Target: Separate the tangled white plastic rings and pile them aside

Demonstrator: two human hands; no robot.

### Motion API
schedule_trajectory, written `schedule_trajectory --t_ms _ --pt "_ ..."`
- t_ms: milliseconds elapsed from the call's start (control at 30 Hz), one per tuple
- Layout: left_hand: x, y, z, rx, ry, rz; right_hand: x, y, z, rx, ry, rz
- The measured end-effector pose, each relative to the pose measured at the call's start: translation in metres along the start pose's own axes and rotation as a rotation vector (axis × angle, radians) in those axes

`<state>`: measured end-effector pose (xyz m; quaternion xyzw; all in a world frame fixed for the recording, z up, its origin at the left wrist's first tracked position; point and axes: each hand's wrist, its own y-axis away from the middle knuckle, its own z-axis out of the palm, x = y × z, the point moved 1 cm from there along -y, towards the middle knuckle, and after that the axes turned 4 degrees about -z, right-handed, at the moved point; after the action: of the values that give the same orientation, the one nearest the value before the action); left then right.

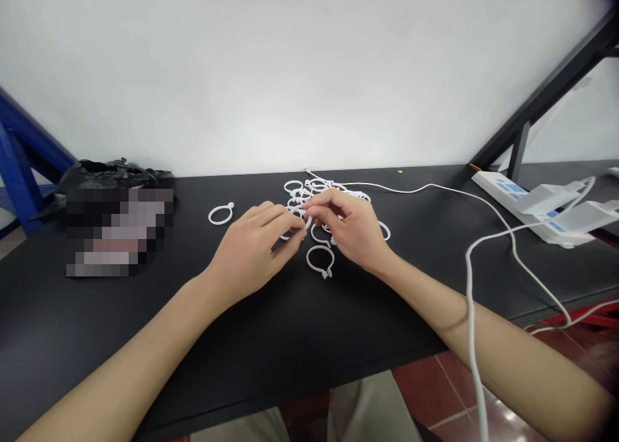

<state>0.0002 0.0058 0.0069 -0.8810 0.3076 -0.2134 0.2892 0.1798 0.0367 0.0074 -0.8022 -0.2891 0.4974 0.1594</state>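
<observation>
White plastic made up everything under our fingers: a heap of rings [319,194] lay toward the far middle of the black table [290,339], flat on their faces, so no long axis could be told. One loose ring [320,261] lay flat just near of the hands, its small clasp tab pointing toward us; another single ring [220,214] lay well apart to the left, its tab pointing far and right. Our left hand [251,249] and right hand [351,229] met above the heap, fingers curled nearly closed, both pinching one ring [305,220] between the fingertips. A white cable [471,261] trailed right toward a power strip [546,213], and a black bag [113,171] sat at the far left.
</observation>
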Motion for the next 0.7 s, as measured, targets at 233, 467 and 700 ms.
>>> schedule_trajectory --t_ms 233,467,700 --pt "-0.038 0.0 -0.015 0.01 -0.433 -0.36 0.006 0.004 0.004 -0.183 0.367 -0.109" --pt "-0.069 0.009 -0.023 -0.131 -0.59 -0.47 0.01 0.008 0.009 -0.337 0.494 -0.13" --pt "-0.032 -0.001 -0.007 -0.182 -0.089 -0.174 0.001 0.006 0.007 -0.172 0.338 -0.144"
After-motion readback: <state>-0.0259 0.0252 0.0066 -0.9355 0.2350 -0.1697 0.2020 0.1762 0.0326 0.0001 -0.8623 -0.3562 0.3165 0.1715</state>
